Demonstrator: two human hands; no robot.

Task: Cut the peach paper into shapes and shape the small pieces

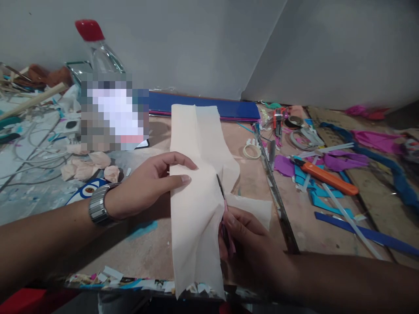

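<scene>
A long folded sheet of pale peach crepe paper (196,192) runs from the middle of the table past its front edge. My left hand (147,183), with a metal watch at the wrist, grips the sheet's left edge, thumb and forefinger on top and the other fingers partly hidden. In my right hand (245,231) is a pair of scissors (223,196) with pinkish handles. Their dark blade lies against the paper at its right side, where a curved outline is cut above. A loose piece of the same paper (255,207) lies just beyond my right hand.
Behind the paper lies a blue sheet stack (235,109). To the right are a tape roll (251,151), a metal ruler (276,196), an orange cutter (330,174) and coloured scraps. On the left stand a red-capped bottle (104,56), cables (32,152) and crumpled peach pieces (87,168).
</scene>
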